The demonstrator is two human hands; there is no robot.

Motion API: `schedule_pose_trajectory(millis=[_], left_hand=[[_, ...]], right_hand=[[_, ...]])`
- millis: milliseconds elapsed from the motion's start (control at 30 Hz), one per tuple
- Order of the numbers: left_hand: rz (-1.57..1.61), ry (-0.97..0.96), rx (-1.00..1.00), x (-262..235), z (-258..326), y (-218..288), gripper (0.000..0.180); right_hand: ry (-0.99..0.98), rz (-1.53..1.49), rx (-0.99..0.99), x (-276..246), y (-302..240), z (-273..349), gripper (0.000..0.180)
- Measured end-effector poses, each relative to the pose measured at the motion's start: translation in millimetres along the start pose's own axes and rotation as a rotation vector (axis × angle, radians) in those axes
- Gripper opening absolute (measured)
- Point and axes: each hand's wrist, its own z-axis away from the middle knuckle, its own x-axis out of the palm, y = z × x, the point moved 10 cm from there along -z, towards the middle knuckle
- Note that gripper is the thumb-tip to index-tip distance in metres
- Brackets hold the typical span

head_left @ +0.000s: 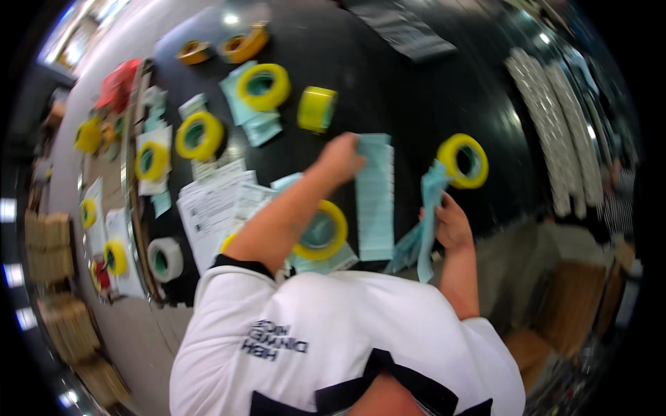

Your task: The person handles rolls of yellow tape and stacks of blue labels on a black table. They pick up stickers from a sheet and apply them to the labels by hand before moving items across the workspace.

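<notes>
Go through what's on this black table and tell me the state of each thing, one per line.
Left hand: grips top of pale blue label strip, which lies flat.
Right hand: holds bunched pale blue sheets.
Yellow tape roll: tilted up near right hand.
Yellow tape roll by forearm: flat.
Yellow-green roll: on edge.
White printed papers: flat, overlapping.

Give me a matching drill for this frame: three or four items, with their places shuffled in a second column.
Items:
1. left hand
2. right hand
3. white tape roll
4. upright yellow roll

Places:
A. near the table's left edge
B. on the long pale-blue sheet
C. holding a bunch of blue sheets
D. beyond the left hand, standing on its rim

Pairs: 1-B, 2-C, 3-A, 4-D
</notes>
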Motion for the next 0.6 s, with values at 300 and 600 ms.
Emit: schedule_pose_trajectory(millis=[300,600], left_hand=[[0.604,-0.091,0.090,-28,117,67,0.042],[-0.395,0.445,0.005,-288,181,-82,0.030]], right_hand=[[-0.143,-0.063,0.062,50,-22,2,0.040],[-0.159,0.135,0.116,212,-36,-48,0.047]])
